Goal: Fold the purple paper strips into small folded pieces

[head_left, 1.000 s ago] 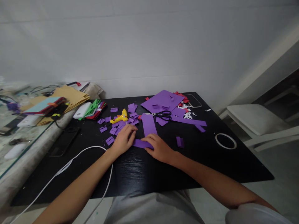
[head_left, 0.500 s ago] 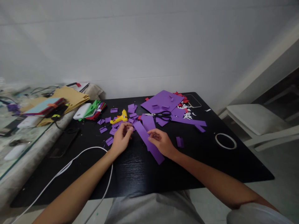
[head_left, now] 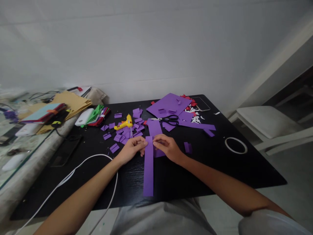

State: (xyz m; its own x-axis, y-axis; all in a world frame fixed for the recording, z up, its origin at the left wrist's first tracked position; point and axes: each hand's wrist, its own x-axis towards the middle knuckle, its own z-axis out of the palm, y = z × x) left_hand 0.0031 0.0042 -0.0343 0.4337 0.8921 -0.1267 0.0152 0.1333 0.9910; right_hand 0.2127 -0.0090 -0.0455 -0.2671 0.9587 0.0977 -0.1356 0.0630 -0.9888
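A long purple paper strip [head_left: 148,173] runs toward my body, its far end held between my two hands. My left hand [head_left: 134,148] pinches the strip's left edge near that end. On the opposite edge, the thumb and fingers of my right hand [head_left: 169,148] are closed on the same strip. Behind it lies a wider purple paper piece [head_left: 155,127], partly covered by the hands. Black-handled scissors [head_left: 168,119] rest just beyond. Left of them is a yellow hot glue gun [head_left: 124,123] among several small folded purple paper pieces [head_left: 114,148].
A large purple sheet [head_left: 168,103] and white and red scraps [head_left: 196,118] lie at the back right. A white ring [head_left: 236,145] sits on the black table [head_left: 195,176]. A white cable [head_left: 80,162] crosses the left side, near a phone [head_left: 67,151]. A white chair [head_left: 261,122] stands at right.
The purple strip has swung from slanting to nearly straight toward me and come closer. My left hand has moved right and taken hold of its left edge; my right hand stays on it.
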